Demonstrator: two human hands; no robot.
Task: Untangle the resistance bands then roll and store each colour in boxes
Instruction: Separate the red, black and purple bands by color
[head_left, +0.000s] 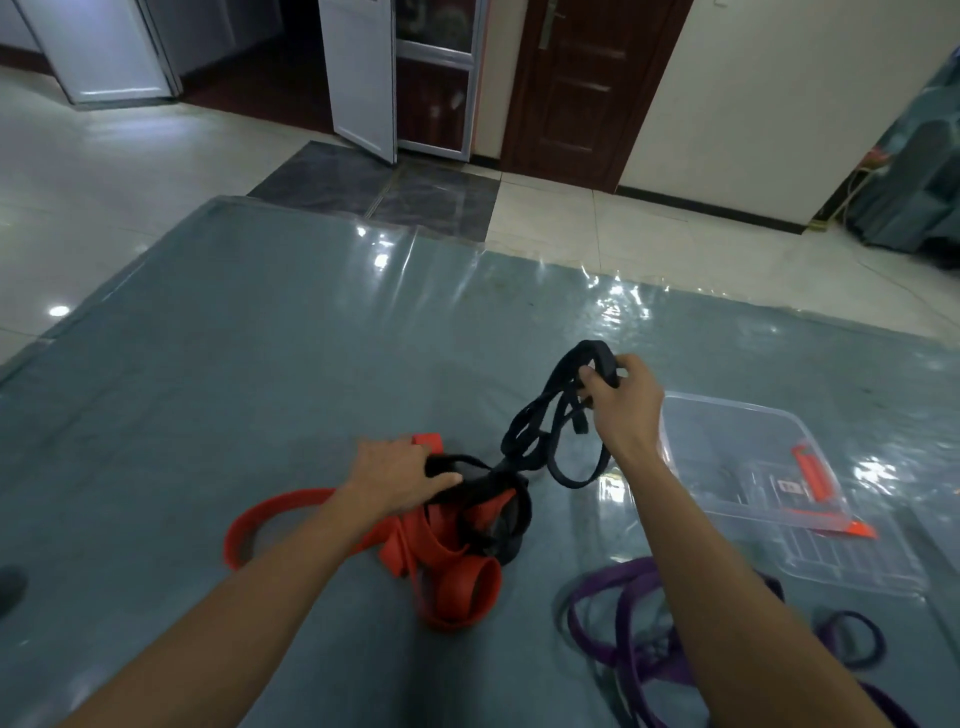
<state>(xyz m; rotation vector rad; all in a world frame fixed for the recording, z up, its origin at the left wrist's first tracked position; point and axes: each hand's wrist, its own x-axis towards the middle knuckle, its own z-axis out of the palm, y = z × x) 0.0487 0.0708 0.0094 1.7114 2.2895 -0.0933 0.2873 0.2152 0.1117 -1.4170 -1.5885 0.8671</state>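
ok, i see right hand gripping the lifted black band, left hand clutching the red-black tangle.

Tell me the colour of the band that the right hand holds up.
The band in the right hand is black; head view.

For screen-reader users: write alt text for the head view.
A person's right hand holds up loops of a black resistance band whose other end, gripped by the left hand, is tangled with red bands on a plastic-covered mat. Purple bands and a clear plastic box lie to the right.
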